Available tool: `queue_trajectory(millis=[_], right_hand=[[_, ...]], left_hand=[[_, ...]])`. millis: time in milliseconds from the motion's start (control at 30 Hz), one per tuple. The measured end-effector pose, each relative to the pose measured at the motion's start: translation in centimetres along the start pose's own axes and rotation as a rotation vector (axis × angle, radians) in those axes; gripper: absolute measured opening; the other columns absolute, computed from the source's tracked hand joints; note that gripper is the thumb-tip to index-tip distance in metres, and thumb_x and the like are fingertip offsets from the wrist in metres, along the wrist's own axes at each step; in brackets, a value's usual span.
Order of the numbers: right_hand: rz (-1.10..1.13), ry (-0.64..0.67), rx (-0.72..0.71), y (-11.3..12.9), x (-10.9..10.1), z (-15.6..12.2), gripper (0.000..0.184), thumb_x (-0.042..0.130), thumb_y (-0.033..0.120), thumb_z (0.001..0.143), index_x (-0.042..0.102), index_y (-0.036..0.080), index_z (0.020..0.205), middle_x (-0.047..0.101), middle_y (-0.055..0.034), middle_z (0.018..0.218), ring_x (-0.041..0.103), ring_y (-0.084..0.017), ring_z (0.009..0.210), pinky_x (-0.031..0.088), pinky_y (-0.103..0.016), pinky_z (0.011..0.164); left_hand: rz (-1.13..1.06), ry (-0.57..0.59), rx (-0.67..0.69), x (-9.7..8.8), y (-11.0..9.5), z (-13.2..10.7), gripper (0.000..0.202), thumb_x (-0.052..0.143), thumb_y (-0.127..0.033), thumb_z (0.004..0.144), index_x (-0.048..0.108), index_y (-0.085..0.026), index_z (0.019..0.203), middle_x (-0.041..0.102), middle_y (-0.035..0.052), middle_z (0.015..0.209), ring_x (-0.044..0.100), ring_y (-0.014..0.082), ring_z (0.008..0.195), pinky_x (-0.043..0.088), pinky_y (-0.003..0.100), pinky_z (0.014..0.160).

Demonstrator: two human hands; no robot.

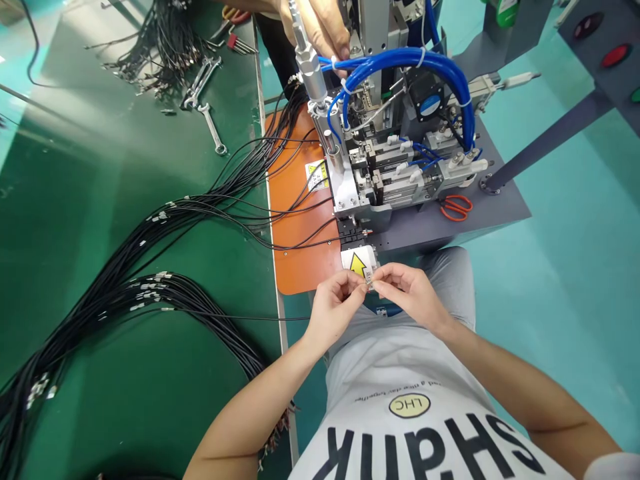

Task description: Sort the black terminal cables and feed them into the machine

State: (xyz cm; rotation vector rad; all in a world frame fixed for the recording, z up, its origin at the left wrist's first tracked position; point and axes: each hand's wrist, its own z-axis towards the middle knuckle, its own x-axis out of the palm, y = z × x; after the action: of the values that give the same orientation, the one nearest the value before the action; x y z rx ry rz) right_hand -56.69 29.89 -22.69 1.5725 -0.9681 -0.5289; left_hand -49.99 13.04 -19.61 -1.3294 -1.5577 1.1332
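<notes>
My left hand (337,303) and my right hand (413,293) meet in front of my lap, fingertips pinched together. Between them shows a small metallic cable end (369,284), too small to make out in detail. A single black cable (240,315) runs from the bundle on the left into my left hand, which is closed on it. The right thumb and forefinger close on its tip. Just beyond my fingers is a white plate with a yellow arrow (358,264), at the near end of the machine's track. Another cable end (367,233) lies in that track.
Black cable bundles (187,207) spread over the green table (150,373) and across an orange plate (305,267). The machine (400,153) stands ahead with blue air hoses (400,57). Another person's hand (325,27) touches its far side. Red-handled scissors (456,207) and wrenches (213,130) lie nearby.
</notes>
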Motion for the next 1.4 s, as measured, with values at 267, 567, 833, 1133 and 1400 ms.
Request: queue_trajectory(millis=[267,567,833,1133,1400], right_hand=[[-0.071,-0.046,-0.03,0.7,0.9,0.2,0.01,0.072,0.028,0.083,0.069,0.018,0.085,0.067,0.0,0.08,0.056,-0.013,0.072,0.042,-0.028,0.067],[-0.042,-0.045,-0.01,0.7,0.8,0.2,0.011,0.073,0.029,0.082,0.07,0.018,0.084,0.068,-0.0003,0.078,0.058,-0.014,0.072,0.043,-0.029,0.068],[-0.018,-0.037,-0.007,0.8,0.8,0.3,0.012,0.073,0.03,0.082,0.071,0.018,0.084,0.069,-0.0017,0.08,0.063,-0.016,0.073,0.047,-0.03,0.07],[-0.002,-0.027,-0.004,0.3,0.7,0.4,0.015,0.074,0.032,0.082,0.071,0.017,0.085,0.07,-0.0025,0.081,0.066,-0.016,0.074,0.051,-0.03,0.072],[-0.043,-0.039,-0.06,0.6,1.2,0.2,0.023,0.071,0.039,0.087,0.067,0.017,0.083,0.068,-0.0026,0.075,0.065,-0.017,0.07,0.053,-0.03,0.069]], left_hand=[[0.002,0.008,0.028,-0.2,0.2,-0.1,0.019,0.068,-0.033,0.09,0.062,-0.015,0.085,0.059,-0.001,0.076,0.049,0.0085,0.069,0.04,0.021,0.065],[0.008,0.009,0.022,-0.2,0.5,0.0,0.018,0.068,-0.032,0.09,0.063,-0.015,0.086,0.059,-0.0009,0.076,0.049,0.0085,0.069,0.04,0.021,0.065],[0.017,0.017,0.022,-0.3,0.5,-0.1,0.019,0.067,-0.033,0.09,0.063,-0.016,0.086,0.06,-0.0005,0.076,0.05,0.0095,0.069,0.041,0.022,0.066],[-0.012,0.007,0.0,-0.1,0.0,0.0,0.021,0.069,-0.035,0.088,0.063,-0.015,0.084,0.061,0.0004,0.078,0.055,0.0109,0.072,0.044,0.024,0.069],[-0.001,-0.002,0.01,-0.2,-0.5,0.0,0.027,0.068,-0.039,0.088,0.06,-0.015,0.081,0.059,0.0009,0.077,0.052,0.0118,0.072,0.042,0.025,0.069]])
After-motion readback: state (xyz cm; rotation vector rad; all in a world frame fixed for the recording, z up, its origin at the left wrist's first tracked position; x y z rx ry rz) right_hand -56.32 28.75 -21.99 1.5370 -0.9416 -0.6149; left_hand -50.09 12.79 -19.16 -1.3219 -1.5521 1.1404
